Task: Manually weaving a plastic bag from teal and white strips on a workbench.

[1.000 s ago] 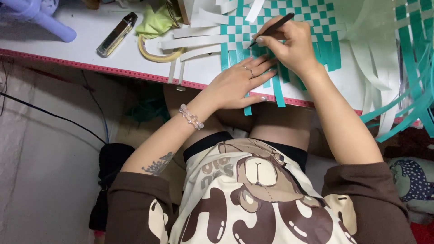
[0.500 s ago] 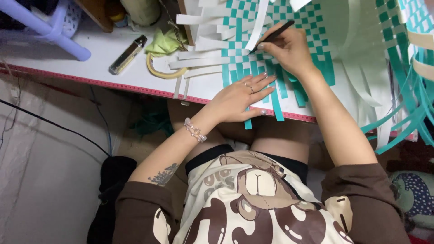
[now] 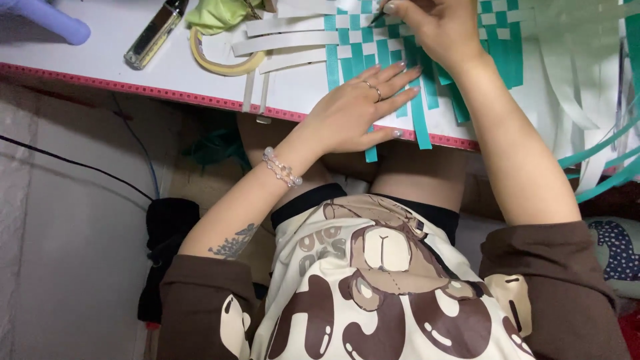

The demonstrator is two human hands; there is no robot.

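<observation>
left hand (image 3: 357, 110) flat, open, pressing woven mat (image 3: 400, 60) at surface front edge | right hand (image 3: 437, 27) pinching dark tool (image 3: 375, 15) | centre woven, strip ends loose

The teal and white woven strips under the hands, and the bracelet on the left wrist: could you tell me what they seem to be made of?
Woven strips: probably paper or thin plastic, matte; they lie flat, with loose ends curling off the table.
Bracelet: clear glass or plastic beads, glossy, catching light.
</observation>
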